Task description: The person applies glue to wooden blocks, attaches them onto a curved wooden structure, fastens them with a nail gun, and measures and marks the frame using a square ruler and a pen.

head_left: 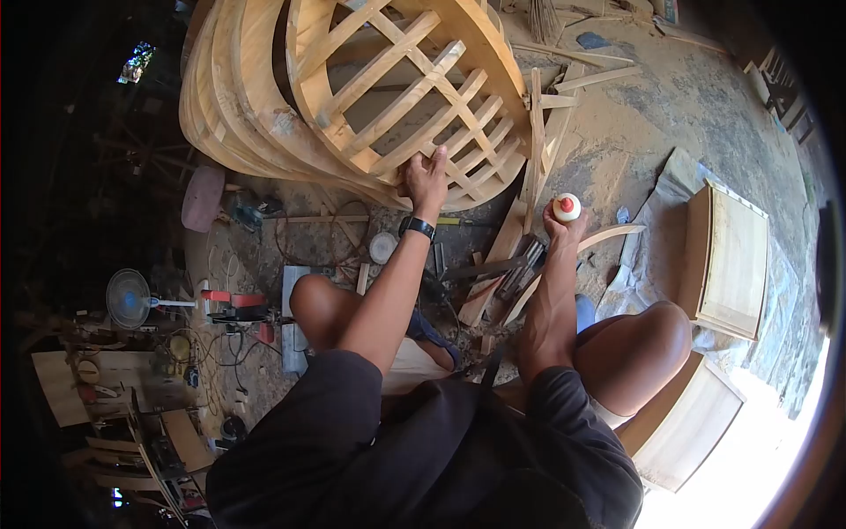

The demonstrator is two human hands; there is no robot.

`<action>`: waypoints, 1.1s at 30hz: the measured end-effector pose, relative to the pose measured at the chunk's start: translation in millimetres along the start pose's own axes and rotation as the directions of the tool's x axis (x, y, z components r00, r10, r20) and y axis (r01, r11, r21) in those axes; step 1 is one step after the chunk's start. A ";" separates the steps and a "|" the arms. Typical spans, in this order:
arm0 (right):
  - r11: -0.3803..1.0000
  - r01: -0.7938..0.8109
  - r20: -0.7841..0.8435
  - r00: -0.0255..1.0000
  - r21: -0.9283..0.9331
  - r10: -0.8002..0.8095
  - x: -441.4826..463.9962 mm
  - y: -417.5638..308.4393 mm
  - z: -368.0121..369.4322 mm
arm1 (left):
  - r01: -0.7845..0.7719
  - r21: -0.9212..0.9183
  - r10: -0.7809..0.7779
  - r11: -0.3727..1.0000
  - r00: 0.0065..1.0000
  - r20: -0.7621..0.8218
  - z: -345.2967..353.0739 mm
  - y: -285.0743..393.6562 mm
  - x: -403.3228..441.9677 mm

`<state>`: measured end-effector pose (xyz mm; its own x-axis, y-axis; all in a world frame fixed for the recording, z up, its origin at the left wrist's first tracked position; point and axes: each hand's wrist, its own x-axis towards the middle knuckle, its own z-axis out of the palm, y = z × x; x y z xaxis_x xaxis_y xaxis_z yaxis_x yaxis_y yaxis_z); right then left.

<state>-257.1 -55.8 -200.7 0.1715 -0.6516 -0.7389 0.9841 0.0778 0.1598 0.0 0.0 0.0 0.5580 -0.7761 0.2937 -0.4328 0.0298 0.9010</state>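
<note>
My left hand, with a black watch on the wrist, grips a slat near the lower edge of a curved wooden lattice frame. Its crossing slats sit inside a broad rounded rim. My right hand is wrapped around a white glue bottle with a red cap, whose top faces me. The bottle is to the right of the frame, apart from it. More curved wooden frames are stacked on the left side of the lattice.
Wood strips and offcuts lie on the dusty floor between my legs. A fan, cables and power tools are to the left. At the right, a curved wooden box-like piece stands on a plastic sheet.
</note>
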 end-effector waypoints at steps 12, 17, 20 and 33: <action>0.977 0.212 0.315 0.928 -0.007 -0.199 -130.6 38.2 31.7 | -0.101 -0.264 0.121 0.959 0.991 0.059 -12.5 -4.5 -9.8; 0.980 0.200 0.415 0.892 -0.003 -0.181 -219.6 54.5 75.5 | -0.125 -0.177 0.143 0.976 0.985 0.095 -18.7 -12.4 -59.4; 0.942 0.297 0.673 0.730 -0.158 -0.117 -271.1 54.4 97.5 | 0.127 -0.319 -0.038 0.939 0.962 0.270 -41.8 -13.6 -67.0; 0.034 0.989 0.989 0.139 -0.141 0.053 -465.4 77.3 208.9 | 0.193 -0.474 0.062 0.859 0.880 0.470 -99.6 121.5 -106.9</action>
<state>-270.6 95.8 292.3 0.0301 -0.8326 0.5531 0.2100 -0.5357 -0.8179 -41.7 149.4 109.9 0.1312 -0.9776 0.1644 0.0713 0.1747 0.9820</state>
